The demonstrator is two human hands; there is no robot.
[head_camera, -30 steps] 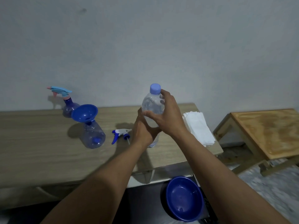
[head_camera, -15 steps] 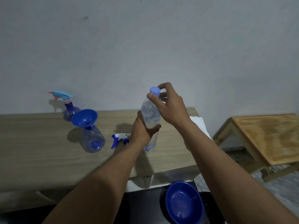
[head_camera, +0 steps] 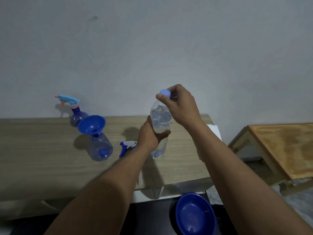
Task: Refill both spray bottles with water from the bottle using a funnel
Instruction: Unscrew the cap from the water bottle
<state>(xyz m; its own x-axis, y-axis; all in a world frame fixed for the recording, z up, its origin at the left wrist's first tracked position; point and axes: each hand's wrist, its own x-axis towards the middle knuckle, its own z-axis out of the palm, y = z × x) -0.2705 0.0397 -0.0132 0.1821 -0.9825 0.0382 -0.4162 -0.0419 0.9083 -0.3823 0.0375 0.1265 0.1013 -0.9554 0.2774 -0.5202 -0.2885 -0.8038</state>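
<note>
Funnel [head_camera: 91,124]: in your open spray bottle [head_camera: 101,147], on the table [head_camera: 42,158].
Capped spray bottle [head_camera: 76,112]: behind it.
Spray head [head_camera: 127,147]: right of it, lying beside your water bottle [head_camera: 160,126].

I see a long wood-grain tabletop [head_camera: 42,160] set against the wall. At its back left stands a capped spray bottle [head_camera: 78,114] with a light-blue trigger head. Just in front of it stands an open spray bottle [head_camera: 101,148] with a blue funnel [head_camera: 91,124] seated in its neck. A loose white-and-blue sprayer head [head_camera: 127,146] lies flat near the middle. The clear water bottle [head_camera: 160,133] has its base at the tabletop. White paper [head_camera: 215,131] lies at the right end.
</note>
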